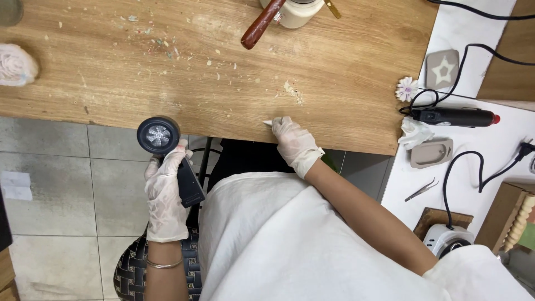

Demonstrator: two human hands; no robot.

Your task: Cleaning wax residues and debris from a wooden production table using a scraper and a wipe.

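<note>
My left hand, in a thin white glove, grips the handle of a small black heat gun. Its round nozzle faces up, and it is held off the table over the tiled floor. My gloved right hand rests on the front edge of the wooden table. Its fingertips pinch a small white piece against the wood. A white garment covers my lap below both hands.
Crumbs and coloured flecks litter the table. At the back stand a cream jar and a red-brown handle. On the white surface to the right lie a black glue gun, grey moulds, tweezers and a small flower.
</note>
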